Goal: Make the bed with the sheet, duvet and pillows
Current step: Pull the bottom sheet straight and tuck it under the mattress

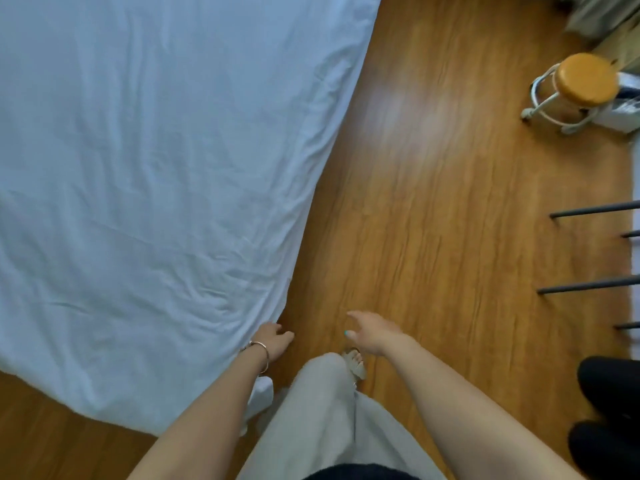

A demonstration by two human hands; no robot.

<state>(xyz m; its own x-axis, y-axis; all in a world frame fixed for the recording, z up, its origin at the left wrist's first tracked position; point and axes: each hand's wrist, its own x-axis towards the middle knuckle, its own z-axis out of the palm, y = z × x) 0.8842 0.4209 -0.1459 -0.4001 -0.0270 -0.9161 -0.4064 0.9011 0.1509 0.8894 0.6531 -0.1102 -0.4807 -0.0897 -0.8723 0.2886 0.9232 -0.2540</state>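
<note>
The pale blue-white cotton sheet (145, 174) lies spread across the bed, filling the left of the scene, lightly creased, its right edge draping toward the brown wood-plank floor (433, 202). The left hand (273, 341) reaches down at that near edge, fingers loosely curled, seemingly not pinching cloth. The right hand (372, 332) hangs over the floor, fingers apart and empty, probably for balance.

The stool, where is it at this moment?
In the head view the stool stands on the wooden floor at the upper right, far from the bed sheet and beyond the right hand.
</note>
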